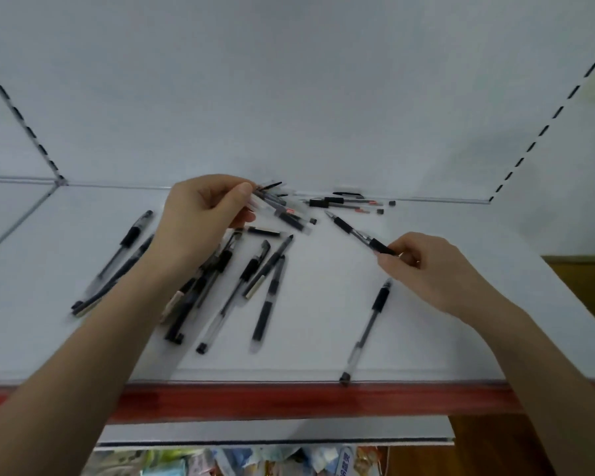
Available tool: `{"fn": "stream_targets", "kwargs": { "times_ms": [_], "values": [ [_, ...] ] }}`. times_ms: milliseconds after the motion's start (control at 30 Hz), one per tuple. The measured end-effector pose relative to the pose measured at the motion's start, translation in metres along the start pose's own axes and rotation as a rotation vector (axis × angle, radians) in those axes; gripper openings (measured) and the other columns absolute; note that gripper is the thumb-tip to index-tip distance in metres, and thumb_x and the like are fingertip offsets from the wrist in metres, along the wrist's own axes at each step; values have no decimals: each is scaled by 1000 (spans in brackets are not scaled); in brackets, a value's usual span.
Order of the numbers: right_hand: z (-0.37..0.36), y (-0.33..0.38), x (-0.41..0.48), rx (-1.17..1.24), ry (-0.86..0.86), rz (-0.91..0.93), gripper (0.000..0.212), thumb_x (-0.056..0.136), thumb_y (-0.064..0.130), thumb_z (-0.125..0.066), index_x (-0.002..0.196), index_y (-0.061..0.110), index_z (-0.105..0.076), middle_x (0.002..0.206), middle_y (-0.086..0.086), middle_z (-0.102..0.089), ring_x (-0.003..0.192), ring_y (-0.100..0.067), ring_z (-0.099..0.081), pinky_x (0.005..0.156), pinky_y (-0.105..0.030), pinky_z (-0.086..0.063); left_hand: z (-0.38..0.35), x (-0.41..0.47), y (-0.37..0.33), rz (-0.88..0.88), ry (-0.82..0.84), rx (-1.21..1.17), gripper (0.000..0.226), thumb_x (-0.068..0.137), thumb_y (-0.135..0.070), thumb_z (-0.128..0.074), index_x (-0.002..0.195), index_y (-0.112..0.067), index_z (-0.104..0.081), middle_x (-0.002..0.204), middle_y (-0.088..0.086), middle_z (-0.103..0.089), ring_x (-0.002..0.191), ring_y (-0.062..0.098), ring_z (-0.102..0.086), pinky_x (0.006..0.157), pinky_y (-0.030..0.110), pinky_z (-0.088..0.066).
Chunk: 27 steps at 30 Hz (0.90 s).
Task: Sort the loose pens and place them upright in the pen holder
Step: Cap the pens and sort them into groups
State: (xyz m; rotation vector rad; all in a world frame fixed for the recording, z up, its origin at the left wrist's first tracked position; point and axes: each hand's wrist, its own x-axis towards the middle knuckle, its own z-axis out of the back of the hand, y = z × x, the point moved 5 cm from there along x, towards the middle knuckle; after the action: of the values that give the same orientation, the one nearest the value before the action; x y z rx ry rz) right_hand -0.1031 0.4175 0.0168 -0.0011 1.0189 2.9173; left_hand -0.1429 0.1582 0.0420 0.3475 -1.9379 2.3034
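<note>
1. Left hand [200, 214] is up over the back of the white shelf [323, 304], thumb and fingers pinched on a small bundle of pens [275, 204]. It looks to me like it's collecting several at once, tips fanned out, so they can go into a holder together.

2. Right hand [423, 266] is pinching the end of a single black-grip pen [358, 233], lifted at a slant with its tip pointing away toward the back wall. Holding it by the end seems a way to line it up with the others.

3. Loose pens are everywhere on the shelf: a crossed heap [220, 283] under the left forearm, two [117, 266] lying off to the left, a few [351, 202] against the back edge, some with red markings.

4. One clear pen [368, 329] lies apart from the rest, just below the right hand, its cap end touching the red front edge [289, 400] of the shelf. That one could roll off if nudged.

5. No pen holder in sight anywhere, so I can't say where these will end up. The sorting seems barely begun.

6. Writing: nothing readable on any pen barrel. Below the shelf, colourful packets [255, 462] show some print, but it's too blurred to read.
</note>
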Motion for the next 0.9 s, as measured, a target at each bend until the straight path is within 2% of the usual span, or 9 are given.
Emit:
{"fn": "stream_targets", "kwargs": {
  "times_ms": [167,233,300,367,467,533,667,800,900],
  "values": [
    [-26,33,0,4,102,67,11,90,30,-54,89,19,-55,68,9,-49,59,-5,-46,48,-10,-38,26,-7,-2,25,-80,-5,13,90,-12,-55,85,-16,-66,73,3,-66,57,1,-63,66,16,-56],
    [-33,47,0,-28,115,95,18,88,33,-55,86,15,-55,67,6,-49,56,-6,-44,46,-9,-36,35,-11,-2,26,-108,-1,13,90,-12,-55,84,-16,-66,73,3,-66,57,1,-63,66,17,-55],
    [-43,64,-1,-87,134,150,29,87,40,-55,82,11,-54,63,5,-45,53,-8,-40,44,-14,-33,43,-15,0,32,-126,1,12,90,-13,-55,86,-16,-66,75,1,-67,58,1,-64,67,16,-55],
    [-57,81,-5,-100,180,204,35,84,48,-56,73,15,-50,61,7,-42,51,-7,-37,44,-16,-29,50,-17,3,41,-141,0,12,90,-13,-55,90,-14,-66,76,2,-67,59,1,-63,67,15,-55],
    [-78,98,-8,-81,247,238,40,79,53,-60,64,18,-45,59,9,-44,49,-6,-39,43,-15,-32,56,-19,5,45,-163,2,12,90,-13,-55,91,-13,-66,75,2,-66,58,0,-62,64,12,-53],
    [-88,102,-9,-122,291,234,45,76,54,-63,62,17,-42,57,6,-43,50,-10,-39,48,-22,-32,58,-21,6,42,-165,4,12,90,-13,-55,90,-13,-66,74,1,-65,58,-1,-62,62,11,-52],
    [-84,91,-4,-168,288,150,37,79,38,-65,63,13,-42,60,2,-45,52,-12,-39,49,-25,-30,60,-21,8,47,-166,-9,13,90,-13,-55,86,-17,-66,72,0,-65,58,-1,-62,61,11,-51],
    [-64,78,0,-189,204,121,31,81,24,-59,59,10,-41,56,2,-44,49,-11,-38,44,-17,-29,54,-20,9,61,-135,-44,17,89,-14,-55,82,-23,-67,66,-7,-67,60,1,-62,65,14,-54],
    [-40,77,-4,39,137,110,19,84,20,-58,73,5,-57,58,1,-63,55,-12,-60,53,-20,-39,46,-18,8,85,-106,-96,18,89,-15,-55,82,-24,-68,64,-10,-67,62,3,-61,68,19,-55]
  ]
}}
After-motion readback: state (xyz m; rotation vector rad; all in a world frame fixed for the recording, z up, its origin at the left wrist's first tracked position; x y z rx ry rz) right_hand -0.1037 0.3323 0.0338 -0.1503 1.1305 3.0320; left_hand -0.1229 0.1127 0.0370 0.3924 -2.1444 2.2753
